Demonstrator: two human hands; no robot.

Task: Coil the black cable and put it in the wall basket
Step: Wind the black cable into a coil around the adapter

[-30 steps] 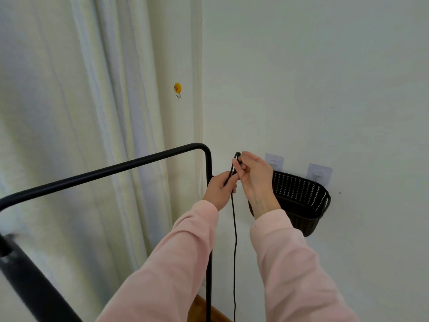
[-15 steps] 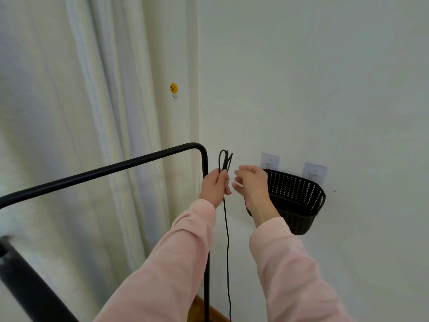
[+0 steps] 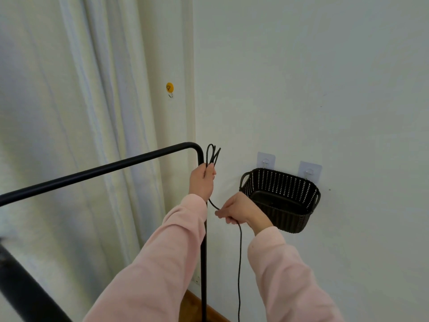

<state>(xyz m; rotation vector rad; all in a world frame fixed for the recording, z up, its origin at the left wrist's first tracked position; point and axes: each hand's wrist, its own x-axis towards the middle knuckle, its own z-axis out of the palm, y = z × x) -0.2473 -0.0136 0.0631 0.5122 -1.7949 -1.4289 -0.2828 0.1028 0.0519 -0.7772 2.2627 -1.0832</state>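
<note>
Left hand is gripping a small bunch of loops of the black cable, fingers curled tight round them, right by the corner of the black rack. Right hand is pinching the cable lower down, with the rest hanging toward the floor. The basket is hanging on the wall just beside the right hand.

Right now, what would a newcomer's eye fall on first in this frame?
Two pink-sleeved hands at centre: the left hand grips small loops of the black cable beside the black rail corner, while the right hand pinches it lower, the rest hanging down out of frame. Just right of them, a dark woven wall basket hangs on two wall hooks.
</note>
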